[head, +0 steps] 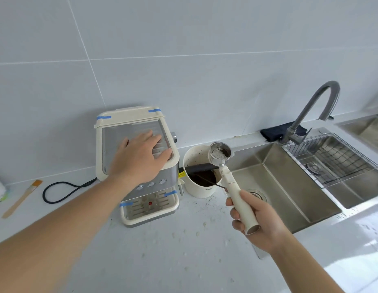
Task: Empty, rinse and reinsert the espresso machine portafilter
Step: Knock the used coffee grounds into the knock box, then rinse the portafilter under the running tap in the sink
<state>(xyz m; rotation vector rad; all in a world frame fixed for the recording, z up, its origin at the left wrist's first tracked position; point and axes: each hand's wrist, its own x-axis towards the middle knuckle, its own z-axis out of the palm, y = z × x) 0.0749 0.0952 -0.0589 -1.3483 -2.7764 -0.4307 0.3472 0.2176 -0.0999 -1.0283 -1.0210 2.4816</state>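
Observation:
A cream and steel espresso machine [150, 187] stands on the counter against the tiled wall. My left hand [139, 157] lies flat on its top, fingers spread. My right hand [258, 220] grips the cream handle of the portafilter [219, 153]. The metal basket faces up and hangs over the right rim of a cream knock box [201, 189]. Traces of dark grounds cling inside the basket. The knock box holds dark grounds under a black bar.
A steel sink [279, 180] with a drain lies right of the knock box. A wire rack [331, 157] sits over its right half, below a curved grey faucet [315, 108]. A dark cloth [277, 132] lies behind. A wooden brush [21, 199] and black cord [63, 191] lie left. Crumbs dot the counter.

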